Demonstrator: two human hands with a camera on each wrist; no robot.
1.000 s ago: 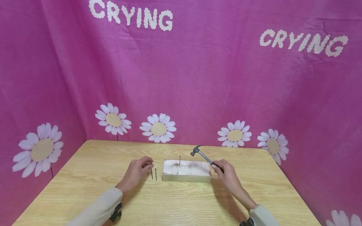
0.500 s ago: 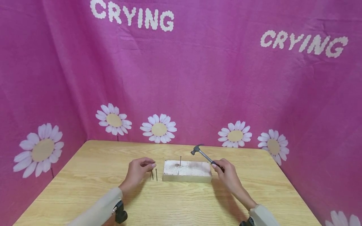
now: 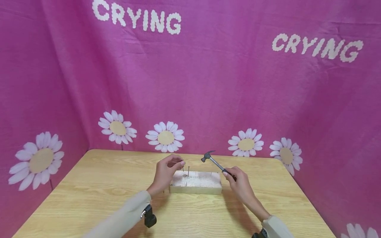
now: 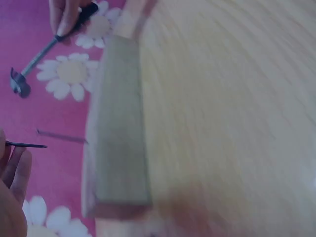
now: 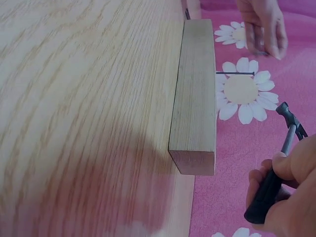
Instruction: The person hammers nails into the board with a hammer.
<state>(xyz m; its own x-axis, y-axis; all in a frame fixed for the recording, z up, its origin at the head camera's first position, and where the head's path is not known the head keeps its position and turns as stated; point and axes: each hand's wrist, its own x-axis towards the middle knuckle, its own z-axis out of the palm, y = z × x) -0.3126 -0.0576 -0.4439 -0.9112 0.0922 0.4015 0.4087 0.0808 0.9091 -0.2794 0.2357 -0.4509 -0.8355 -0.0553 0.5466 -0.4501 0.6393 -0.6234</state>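
Above the left end of the wooden block [image 3: 196, 189], the left hand [image 3: 164, 172] pinches a loose nail [image 4: 27, 145] between fingers; an upright nail [image 3: 188, 171] stands nearby; the right hand [image 3: 239, 182] grips a hammer [image 3: 217, 164], fingers curled.

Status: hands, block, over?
Left hand pinching thin dark metal nail. Right hand gripping black-handled claw hammer. Pale rectangular wooden block bears upright dark nail near left hand.

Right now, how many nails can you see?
3 visible: a nail upright in the wooden block, another nail in the left hand, and a third nail on the table left of the block. More may be hidden.
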